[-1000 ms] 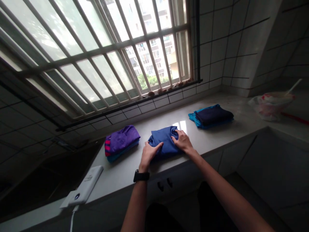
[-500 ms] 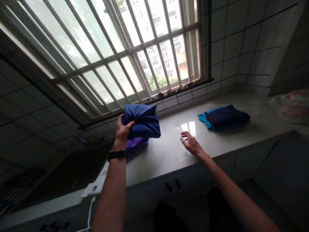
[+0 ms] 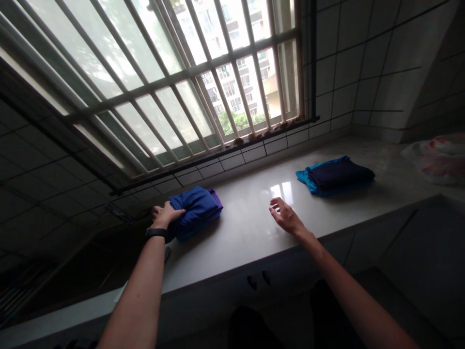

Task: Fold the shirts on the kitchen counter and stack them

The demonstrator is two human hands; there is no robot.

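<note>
On the left part of the counter, a folded blue cloth (image 3: 194, 207) lies on top of a purple folded cloth (image 3: 217, 198), whose edge peeks out at the right. My left hand (image 3: 165, 214) grips the blue cloth by its left edge, thumb over the top and the other fingers partly hidden behind. My right hand (image 3: 286, 218) hovers over the middle of the counter, fingers loosely curled and apart, holding nothing. Farther right lies a second pile: a dark navy folded cloth (image 3: 339, 174) on a bright blue one (image 3: 307, 182).
The pale counter (image 3: 243, 232) runs under a barred window (image 3: 203, 72). A clear plastic bag with red marks (image 3: 441, 160) sits at the far right. Left of the cloths is a dark recessed area (image 3: 83, 257). Cabinet handles (image 3: 259, 279) show below the counter's front edge.
My left hand has lowered the blue cloth down and left onto the purple one. My right hand has barely moved.
</note>
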